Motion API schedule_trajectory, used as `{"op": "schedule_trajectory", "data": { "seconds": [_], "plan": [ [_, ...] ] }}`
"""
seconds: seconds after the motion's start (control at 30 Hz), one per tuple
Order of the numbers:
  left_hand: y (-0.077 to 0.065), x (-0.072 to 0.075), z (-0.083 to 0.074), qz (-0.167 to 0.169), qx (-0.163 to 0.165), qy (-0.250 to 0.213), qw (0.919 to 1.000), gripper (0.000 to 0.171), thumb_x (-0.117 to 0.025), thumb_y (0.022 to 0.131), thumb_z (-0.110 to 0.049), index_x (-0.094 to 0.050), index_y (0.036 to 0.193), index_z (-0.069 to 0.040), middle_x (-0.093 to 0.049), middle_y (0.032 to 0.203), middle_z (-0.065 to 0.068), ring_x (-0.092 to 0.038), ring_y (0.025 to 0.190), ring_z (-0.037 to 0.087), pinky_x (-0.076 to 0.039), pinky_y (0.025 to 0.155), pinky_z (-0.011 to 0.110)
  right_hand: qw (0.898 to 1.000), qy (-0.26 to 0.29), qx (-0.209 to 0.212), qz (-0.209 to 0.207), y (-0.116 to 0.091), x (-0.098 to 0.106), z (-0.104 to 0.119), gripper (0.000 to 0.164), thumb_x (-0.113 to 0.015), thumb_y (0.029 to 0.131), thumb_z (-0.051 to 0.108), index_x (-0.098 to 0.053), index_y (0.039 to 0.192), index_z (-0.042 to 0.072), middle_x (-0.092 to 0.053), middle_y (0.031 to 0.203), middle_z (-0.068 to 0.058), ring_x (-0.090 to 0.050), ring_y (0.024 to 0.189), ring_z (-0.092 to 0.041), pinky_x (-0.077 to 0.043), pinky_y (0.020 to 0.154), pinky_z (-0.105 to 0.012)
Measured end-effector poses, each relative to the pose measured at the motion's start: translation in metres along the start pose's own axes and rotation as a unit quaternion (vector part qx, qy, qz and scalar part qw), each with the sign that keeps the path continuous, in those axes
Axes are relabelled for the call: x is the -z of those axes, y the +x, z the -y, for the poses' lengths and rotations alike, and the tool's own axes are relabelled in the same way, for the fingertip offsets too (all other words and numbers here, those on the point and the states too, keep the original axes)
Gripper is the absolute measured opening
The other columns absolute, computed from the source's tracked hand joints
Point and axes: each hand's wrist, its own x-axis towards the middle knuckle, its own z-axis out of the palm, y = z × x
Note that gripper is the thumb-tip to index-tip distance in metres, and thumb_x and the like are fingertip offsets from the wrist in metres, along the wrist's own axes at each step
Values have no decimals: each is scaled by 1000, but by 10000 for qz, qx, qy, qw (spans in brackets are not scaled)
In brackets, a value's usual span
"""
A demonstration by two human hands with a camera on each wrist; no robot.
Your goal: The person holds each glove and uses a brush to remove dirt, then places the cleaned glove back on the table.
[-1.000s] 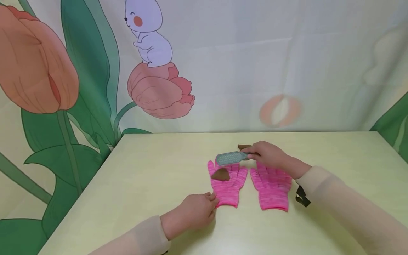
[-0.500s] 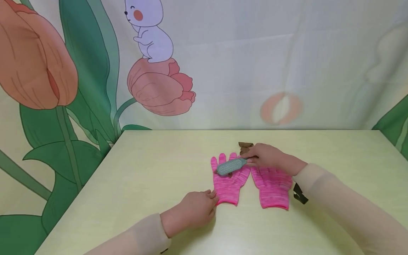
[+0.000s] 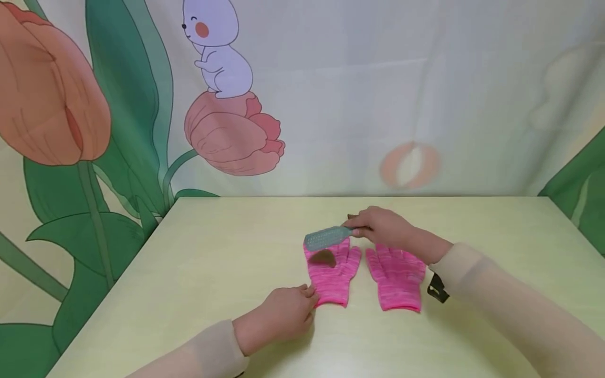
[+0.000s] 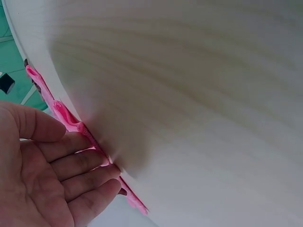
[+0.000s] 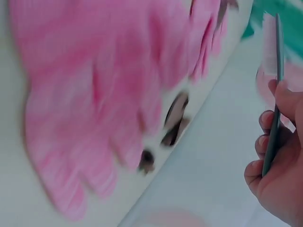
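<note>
My right hand (image 3: 385, 230) grips a grey-green brush (image 3: 326, 238) by its handle, with the bristles (image 5: 270, 45) pale in the right wrist view. The brush head is raised over the fingers of the left pink glove (image 3: 333, 290). On that glove lies a brown flake (image 3: 323, 258), just below the brush in the head view. Fingers extended, my left hand (image 3: 288, 314) presses on the glove's left edge near the cuff; in the left wrist view the fingers (image 4: 83, 163) lie along the pink edge. To the right lies a second pink glove (image 3: 399, 286), its fingertips partly hidden behind my right forearm.
More brown scraps (image 5: 176, 113) lie on the table (image 3: 227, 252) beyond the gloves, mostly hidden by my right hand in the head view. A printed curtain (image 3: 331, 105) with tulips and a white animal hangs behind the table's back edge.
The brush came down over the brown flake on the left glove, then rose again and moved left toward the glove's fingertips. My left hand stays at the cuff.
</note>
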Motion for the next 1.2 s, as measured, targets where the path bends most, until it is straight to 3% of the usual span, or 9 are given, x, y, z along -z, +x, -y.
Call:
{"op": "schedule_trajectory", "data": {
  "seconds": [0.1, 0.2, 0.33, 0.43, 0.53, 0.77, 0.97, 1.1, 1.2],
  "plan": [
    [1, -2, 1, 17, 6, -2, 10000, 42, -55, 100, -23, -65, 138, -8, -63, 146, 8, -63, 133, 22, -58, 103, 36, 9986, -400, 295, 170, -2, -10, 11, 30, -70, 96, 13, -76, 125, 16, -76, 104, -10, -69, 101, -31, -49, 70, -30],
    [2, -3, 0, 100, 20, -24, 9999, 42, -55, 101, -24, -65, 139, -9, -63, 146, 7, -63, 134, 22, -58, 103, 36, 9961, -810, 226, 278, -7, -17, 10, 31, -71, 95, 12, -76, 124, 20, -77, 106, -6, -69, 106, -31, -52, 72, -33],
    [3, -4, 0, 230, 61, -91, 9997, 42, -54, 102, -25, -64, 140, -10, -62, 148, 5, -62, 135, 20, -57, 104, 36, 9975, -599, -237, 306, -13, -19, -6, 31, -70, 96, 12, -75, 125, 19, -77, 107, -8, -68, 94, -26, -55, 74, -35],
    [3, -4, 0, 272, 88, -123, 9995, 42, -54, 102, -25, -63, 141, -11, -61, 149, 5, -61, 137, 20, -56, 105, 36, 9975, -369, -505, 321, -16, -15, -20, 29, -68, 97, 12, -76, 124, 18, -72, 90, -6, -58, 79, -20, -48, 66, -29],
    [3, -3, 0, 231, 93, -108, 9996, 43, -53, 101, -24, -63, 140, -10, -61, 149, 5, -61, 137, 20, -56, 106, 36, 9973, -375, -586, 243, -18, -8, -29, 28, -67, 97, 12, -76, 124, 15, -68, 82, -3, -58, 77, -19, -45, 65, -27],
    [0, -3, 1, 72, 70, 2, 9999, 42, -54, 101, -24, -64, 140, -9, -62, 147, 7, -61, 136, 21, -58, 103, 36, 9973, -180, -713, -44, -16, 15, -25, 31, -62, 100, 10, -71, 130, 5, -69, 80, -6, -53, 70, -14, -41, 65, -26],
    [1, -2, 1, 30, 116, 41, 9999, 43, -55, 100, -24, -64, 139, -8, -62, 147, 8, -62, 135, 22, -58, 102, 37, 9996, 206, -50, -204, -1, 10, 3, 32, -65, 99, 11, -71, 130, 8, -67, 86, -4, -51, 77, -15, -43, 71, -27],
    [1, -3, 1, -66, 74, 57, 9999, 42, -56, 99, -22, -66, 137, -7, -64, 144, 8, -65, 132, 22, -60, 99, 36, 9985, 425, 343, 89, 8, -2, 20, 30, -68, 97, 11, -74, 126, 11, -72, 90, -2, -53, 78, -12, -45, 71, -23],
    [1, -4, 0, -86, 58, 74, 9999, 42, -56, 99, -22, -66, 136, -7, -65, 143, 9, -65, 131, 22, -60, 97, 36, 9983, 291, 214, 456, 8, -13, 19, 30, -68, 97, 11, -75, 126, 12, -71, 86, -2, -51, 74, -7, -40, 67, -20]
  ]
}}
